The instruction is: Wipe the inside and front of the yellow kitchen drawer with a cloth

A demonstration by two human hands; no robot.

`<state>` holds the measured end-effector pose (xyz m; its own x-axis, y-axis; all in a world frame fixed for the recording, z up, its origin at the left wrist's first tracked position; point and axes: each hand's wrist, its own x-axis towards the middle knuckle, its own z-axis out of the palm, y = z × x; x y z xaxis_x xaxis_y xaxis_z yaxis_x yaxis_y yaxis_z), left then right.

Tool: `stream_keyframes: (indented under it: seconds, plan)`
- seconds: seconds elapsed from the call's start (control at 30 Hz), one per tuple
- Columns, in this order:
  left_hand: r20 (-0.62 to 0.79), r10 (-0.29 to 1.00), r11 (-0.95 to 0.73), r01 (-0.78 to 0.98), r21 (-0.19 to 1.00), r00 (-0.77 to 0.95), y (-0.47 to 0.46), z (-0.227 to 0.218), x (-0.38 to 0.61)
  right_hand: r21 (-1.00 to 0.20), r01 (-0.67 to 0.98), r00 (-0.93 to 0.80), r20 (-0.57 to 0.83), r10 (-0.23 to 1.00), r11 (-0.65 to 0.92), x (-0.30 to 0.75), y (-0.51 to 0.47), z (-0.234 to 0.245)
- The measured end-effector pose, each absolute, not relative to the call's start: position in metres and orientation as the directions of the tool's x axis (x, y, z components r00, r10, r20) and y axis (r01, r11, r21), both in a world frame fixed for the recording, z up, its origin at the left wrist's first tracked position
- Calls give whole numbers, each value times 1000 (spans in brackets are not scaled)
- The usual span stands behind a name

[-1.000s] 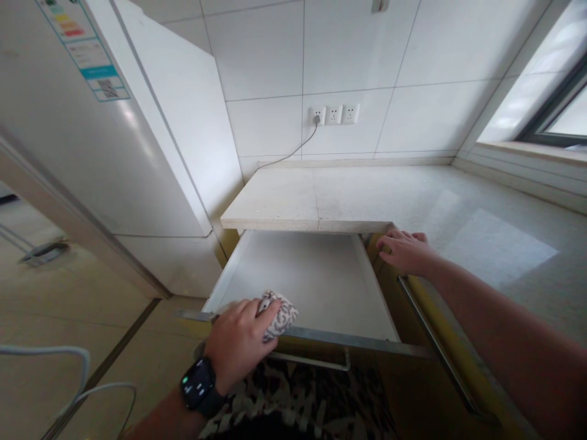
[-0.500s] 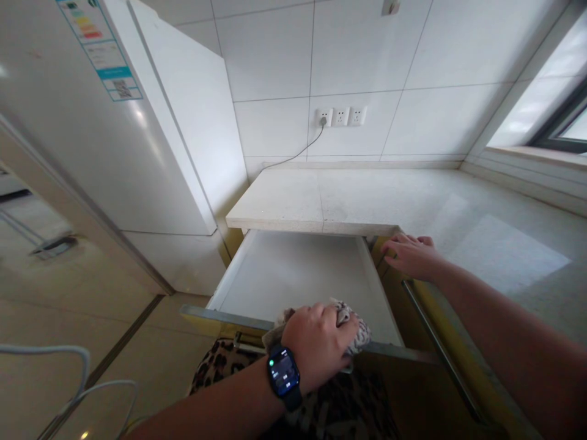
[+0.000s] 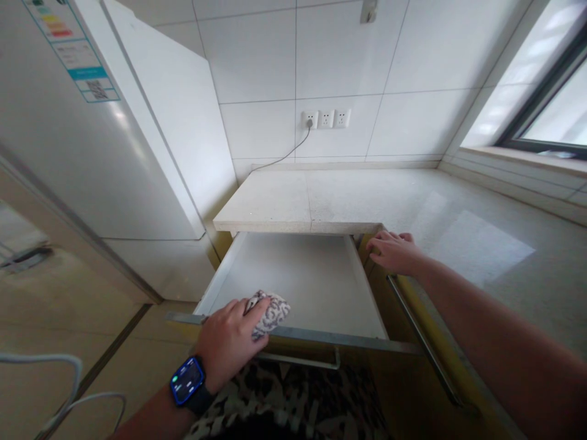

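Note:
My left hand, with a smartwatch on its wrist, is closed round a patterned grey and white cloth. It presses the cloth on the left part of the top edge of the pulled-out drawer. The drawer's white inside shows no contents. At the inner corner of the stone countertop, my right hand grips the edge with bent fingers. That corner lies to the right of the drawer.
A white refrigerator stands to the left. A bar handle sticks out from the cabinet front on the right. Wall sockets with a plugged-in cord are above the counter. White tubing hangs at the lower left.
My left hand has slid the cloth leftward along the drawer's front edge, uncovering the drawer handle. The view has shifted slightly right; my right hand stays at the counter corner.

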<state>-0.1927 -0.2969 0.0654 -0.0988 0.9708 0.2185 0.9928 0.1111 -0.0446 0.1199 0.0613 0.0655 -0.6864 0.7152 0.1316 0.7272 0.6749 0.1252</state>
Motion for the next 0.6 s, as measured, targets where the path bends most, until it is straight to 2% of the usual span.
stream_keyframes:
  seconds: [0.13, 0.33, 0.6]
  plan:
    - [245, 950, 216, 974, -65, -194, -310, 63, -230, 135, 729, -684, 124, 718, 671, 119, 59, 67]
    - [213, 901, 407, 907, -110, -379, -321, 68, -273, 149, 723, -690, 126, 712, 674, 118, 56, 69]
    - [190, 939, 315, 939, -138, -287, -317, 71, -260, 175, 713, -700, 115, 705, 679, 117, 55, 69]
